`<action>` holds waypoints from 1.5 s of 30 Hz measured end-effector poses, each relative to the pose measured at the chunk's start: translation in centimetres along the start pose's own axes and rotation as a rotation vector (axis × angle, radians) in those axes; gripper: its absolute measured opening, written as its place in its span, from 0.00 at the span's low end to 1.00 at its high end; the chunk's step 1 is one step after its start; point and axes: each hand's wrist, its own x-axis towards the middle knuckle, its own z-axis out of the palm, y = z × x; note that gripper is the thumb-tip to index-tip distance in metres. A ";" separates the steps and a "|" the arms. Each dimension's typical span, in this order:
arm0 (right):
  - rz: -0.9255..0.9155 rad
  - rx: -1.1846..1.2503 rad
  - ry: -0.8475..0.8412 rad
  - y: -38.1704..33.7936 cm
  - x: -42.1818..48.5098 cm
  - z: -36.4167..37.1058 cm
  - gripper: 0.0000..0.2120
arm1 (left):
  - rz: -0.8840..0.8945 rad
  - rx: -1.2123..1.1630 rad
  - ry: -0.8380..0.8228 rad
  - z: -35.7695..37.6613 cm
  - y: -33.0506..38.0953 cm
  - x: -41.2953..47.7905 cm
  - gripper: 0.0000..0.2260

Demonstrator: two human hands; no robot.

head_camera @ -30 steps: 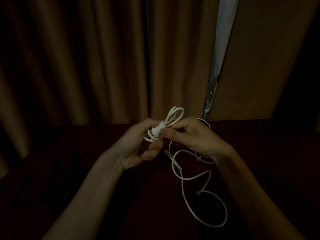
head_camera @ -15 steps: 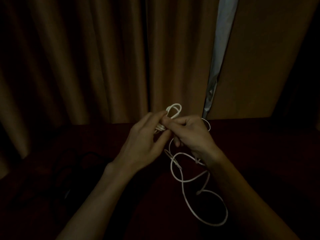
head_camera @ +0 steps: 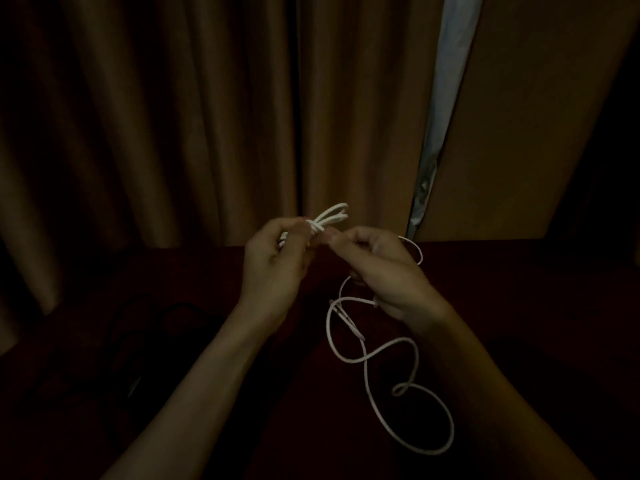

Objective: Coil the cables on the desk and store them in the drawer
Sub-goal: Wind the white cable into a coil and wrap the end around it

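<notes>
A thin white cable (head_camera: 367,355) is partly bundled into a small coil (head_camera: 329,218) held up over the dark red desk (head_camera: 519,306). My left hand (head_camera: 273,265) grips the coil, whose loops stick out above its fingertips. My right hand (head_camera: 384,268) is beside it, fingers curled, pinching the cable strand close to the coil. The loose tail hangs from my right hand and lies in loops on the desk down to the lower right. No drawer is in view.
A dark cable (head_camera: 145,327) lies in a heap on the left of the desk, hard to make out in the dim light. Brown curtains (head_camera: 207,116) hang right behind the desk, with a pale gap (head_camera: 446,81) at the right.
My left hand has turned over the coil, back of the hand now up. My right hand has moved slightly right, away from the coil. The loops on the desk have hardly shifted.
</notes>
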 end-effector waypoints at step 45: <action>-0.077 0.138 -0.136 -1.2 -0.7 -0.4 0.03 | -0.571 -0.499 -0.417 0.0 1.6 0.0 0.13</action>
